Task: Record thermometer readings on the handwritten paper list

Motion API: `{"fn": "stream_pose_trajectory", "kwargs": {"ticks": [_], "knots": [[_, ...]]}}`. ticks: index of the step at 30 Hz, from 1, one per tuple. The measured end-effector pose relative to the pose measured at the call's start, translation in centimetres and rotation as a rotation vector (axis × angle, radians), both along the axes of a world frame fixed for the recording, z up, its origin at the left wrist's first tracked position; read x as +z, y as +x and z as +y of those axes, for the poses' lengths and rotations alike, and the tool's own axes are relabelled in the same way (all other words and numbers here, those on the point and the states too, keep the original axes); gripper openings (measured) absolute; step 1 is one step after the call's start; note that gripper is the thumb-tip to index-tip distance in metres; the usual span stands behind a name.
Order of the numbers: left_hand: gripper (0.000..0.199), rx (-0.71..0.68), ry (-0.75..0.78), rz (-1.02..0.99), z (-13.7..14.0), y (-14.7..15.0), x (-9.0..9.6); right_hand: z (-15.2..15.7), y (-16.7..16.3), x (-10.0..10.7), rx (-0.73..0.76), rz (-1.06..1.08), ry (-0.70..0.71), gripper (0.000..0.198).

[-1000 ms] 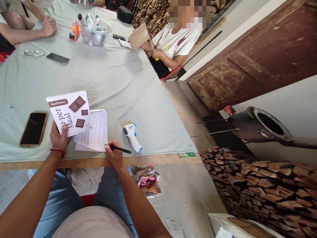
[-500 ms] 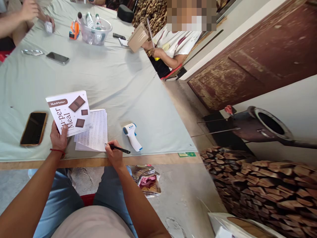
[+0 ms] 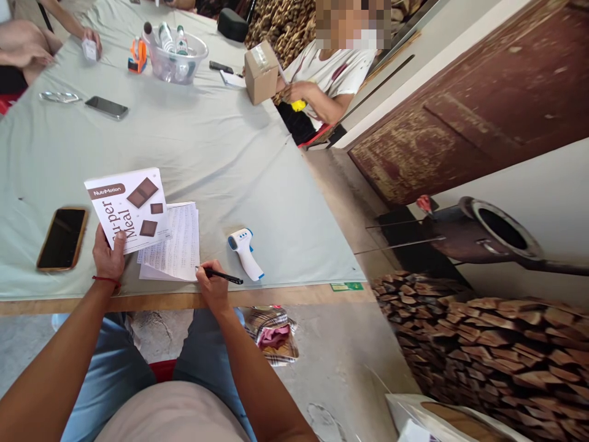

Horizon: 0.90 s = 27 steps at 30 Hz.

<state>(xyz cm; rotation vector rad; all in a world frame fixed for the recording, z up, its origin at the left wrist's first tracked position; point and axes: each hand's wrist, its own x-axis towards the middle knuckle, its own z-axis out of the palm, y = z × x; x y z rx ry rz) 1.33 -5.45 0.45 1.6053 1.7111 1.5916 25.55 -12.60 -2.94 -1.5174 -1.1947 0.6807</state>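
My left hand [image 3: 109, 253] grips a white box [image 3: 129, 212] printed "NutriMotion" and "Meal" with brown squares, thumb across its lower front. The box is tilted and partly covers handwritten paper sheets [image 3: 184, 239] lying on the table. In my right hand [image 3: 213, 288] is a black pen [image 3: 225, 276], its tip at the right edge of the sheets. A white and blue infrared thermometer [image 3: 247, 255] lies just right of that hand. Left of the box rests a phone [image 3: 63, 238] in a brown-edged case.
Farther up the cloth-covered table [image 3: 184, 147] are another phone [image 3: 107, 107], an orange tape dispenser [image 3: 137, 56] and a clear tub [image 3: 181, 66] with bottles. A co-worker [image 3: 329, 77] sits at the right side by a cardboard box [image 3: 261, 72]. Stacked firewood [image 3: 506, 356] stands at right.
The co-worker's cardboard box has turned and now sits more upright. At the far left, another person's raised hand has lowered. My hands have barely moved.
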Motion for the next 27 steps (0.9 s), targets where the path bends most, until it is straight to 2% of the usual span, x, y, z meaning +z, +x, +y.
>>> {"fn": "stream_pose_trajectory", "kwargs": {"ticks": [11, 15, 18, 22, 27], "knots": [[0.063, 0.003, 0.003, 0.018, 0.0, 0.1, 0.1, -0.1, 0.0, -0.2, 0.015, 0.000, 0.037, 0.014], [0.061, -0.001, 0.004, 0.021, 0.1, 0.0, -0.1, -0.4, 0.2, 0.2, -0.091, 0.039, 0.117, 0.017], [0.060, 0.006, 0.006, 0.019, 0.1, -0.2, -0.3, -0.2, 1.2, 0.6, -0.141, -0.067, 0.186, 0.018], [0.059, 0.008, 0.015, 0.020, 0.2, -0.3, -0.5, 1.4, 3.6, 0.3, 0.045, -0.370, 0.193, 0.030], [0.054, 0.014, 0.020, 0.026, 0.2, -0.3, -0.6, 4.4, 5.3, -0.6, 0.237, -0.634, 0.076, 0.058]]}}
